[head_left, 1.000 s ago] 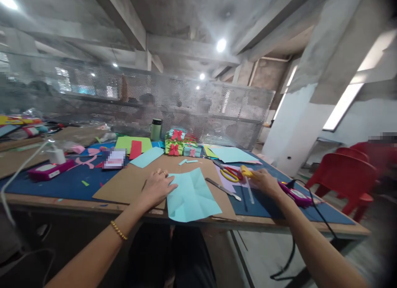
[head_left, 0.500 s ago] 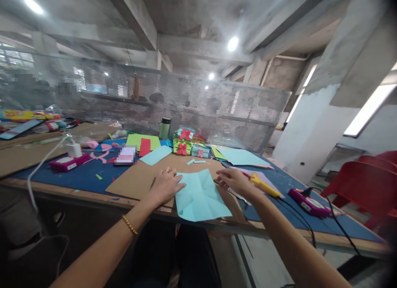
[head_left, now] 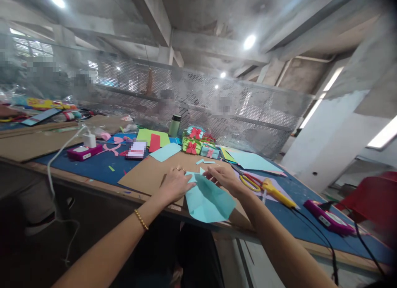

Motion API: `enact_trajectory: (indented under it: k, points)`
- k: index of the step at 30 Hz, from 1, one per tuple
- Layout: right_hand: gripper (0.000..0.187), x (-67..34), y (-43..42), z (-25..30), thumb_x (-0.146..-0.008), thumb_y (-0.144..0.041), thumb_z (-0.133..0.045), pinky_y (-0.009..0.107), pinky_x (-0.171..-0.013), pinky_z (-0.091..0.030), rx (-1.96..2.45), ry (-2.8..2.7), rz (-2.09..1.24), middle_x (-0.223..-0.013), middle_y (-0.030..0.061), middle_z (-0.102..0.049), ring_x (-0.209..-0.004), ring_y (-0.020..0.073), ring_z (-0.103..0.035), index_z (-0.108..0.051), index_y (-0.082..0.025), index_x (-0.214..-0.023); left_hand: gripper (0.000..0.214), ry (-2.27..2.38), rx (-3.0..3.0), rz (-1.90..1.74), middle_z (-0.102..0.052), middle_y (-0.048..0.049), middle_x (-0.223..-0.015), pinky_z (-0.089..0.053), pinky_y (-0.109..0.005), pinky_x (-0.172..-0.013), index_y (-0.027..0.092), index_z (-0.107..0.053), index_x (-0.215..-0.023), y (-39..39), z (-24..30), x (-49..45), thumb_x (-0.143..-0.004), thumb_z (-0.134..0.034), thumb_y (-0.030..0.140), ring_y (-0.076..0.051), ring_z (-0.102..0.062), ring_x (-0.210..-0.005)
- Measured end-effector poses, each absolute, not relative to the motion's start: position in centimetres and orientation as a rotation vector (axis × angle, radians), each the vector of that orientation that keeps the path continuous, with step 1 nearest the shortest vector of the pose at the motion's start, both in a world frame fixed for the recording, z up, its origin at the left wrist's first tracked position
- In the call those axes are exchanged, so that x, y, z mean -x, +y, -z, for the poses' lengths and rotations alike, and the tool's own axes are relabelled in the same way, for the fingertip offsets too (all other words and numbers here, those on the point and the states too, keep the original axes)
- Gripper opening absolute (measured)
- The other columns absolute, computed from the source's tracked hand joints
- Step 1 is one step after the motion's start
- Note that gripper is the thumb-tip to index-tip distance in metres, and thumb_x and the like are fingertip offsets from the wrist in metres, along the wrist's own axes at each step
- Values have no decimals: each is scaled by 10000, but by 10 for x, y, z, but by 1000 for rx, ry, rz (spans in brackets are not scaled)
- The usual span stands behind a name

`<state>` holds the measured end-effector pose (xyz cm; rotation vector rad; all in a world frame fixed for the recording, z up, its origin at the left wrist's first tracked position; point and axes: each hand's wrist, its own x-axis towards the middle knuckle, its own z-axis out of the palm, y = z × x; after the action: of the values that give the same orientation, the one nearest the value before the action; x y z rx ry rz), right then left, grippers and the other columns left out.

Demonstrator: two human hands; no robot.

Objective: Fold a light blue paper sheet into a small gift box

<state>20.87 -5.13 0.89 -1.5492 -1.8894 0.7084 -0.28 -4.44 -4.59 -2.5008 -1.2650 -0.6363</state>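
Note:
A creased sheet of light blue paper [head_left: 211, 203] lies at the table's front edge, its far right part lifted and bent over. My left hand [head_left: 176, 184], fingers curled and thumb over the paper, grips its upper left edge. At the raised far edge, my right hand [head_left: 223, 178] has its fingers closed on the paper; its fingertips are partly hidden. Beneath the sheet is a brown cardboard piece [head_left: 145, 174]. Beyond the hands lie small blue paper strips [head_left: 208, 162]. Scissors with red and yellow handles [head_left: 250, 184] rest right of my right hand.
A yellow glue gun [head_left: 274, 192] with a black cord lies at right, near a purple power strip [head_left: 329, 217]. Paper gift boxes with bows [head_left: 192, 145] and a green bottle [head_left: 175, 126] stand at the back. A phone [head_left: 136, 150] and another purple power strip [head_left: 83, 152] are at left.
My right hand has moved left onto the paper's far edge and taken hold of it. That side of the sheet is now lifted and bent. The view has shifted slightly left.

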Motion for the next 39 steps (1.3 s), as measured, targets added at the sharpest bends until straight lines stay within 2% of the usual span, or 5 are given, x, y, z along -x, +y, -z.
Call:
enact_trajectory:
  k: [4, 8, 19, 25, 39]
  points:
    - [679, -208, -48, -3, -917, -644, -360, 245, -530, -428, 1575, -1935, -725, -817, 113, -703, -603, 135, -555, -764, -99, -907, 387, -1275, 2492, 639, -667, -116, -1033, -379, -405, -814, 234, -696, -1057, -44, 46, 2, -957, -436, 503, -300, -532, -1032]
    - [627, -209, -41, 4, -899, -616, -417, 244, -526, -391, 1550, -2003, -679, -658, 62, -638, -568, 135, -516, -770, -98, -886, 390, -1272, 2491, 634, -662, -118, -1034, -378, -402, -805, 241, -684, -1097, -45, 45, 2, -962, -424, 499, -299, -530, -1038]
    - [470, -211, -27, 22, -850, -489, -523, 229, -487, -258, 1465, -2185, -386, -503, -34, -448, -507, 98, -383, -615, -141, -548, 397, -1264, 2496, 642, -646, -122, -1028, -366, -391, -803, 234, -685, -1077, -44, 46, 2, -964, -413, 501, -291, -515, -1006]
    - [206, -209, -30, 26, -798, -314, -635, 259, -638, -418, 1436, -2230, -219, -772, 46, -681, -693, 156, -561, -752, -151, -843, 386, -1271, 2504, 639, -641, -122, -1052, -365, -390, -798, 237, -687, -1075, -45, 46, 2, -964, -415, 489, -291, -513, -1014]
    - [205, -204, -42, 22, -794, -273, -669, 314, -800, -423, 1508, -2331, 78, -984, 78, -684, -928, 224, -604, -704, -176, -972, 378, -1274, 2504, 620, -647, -118, -1066, -377, -404, -816, 250, -678, -1111, -45, 44, 3, -960, -431, 492, -296, -515, -1040]
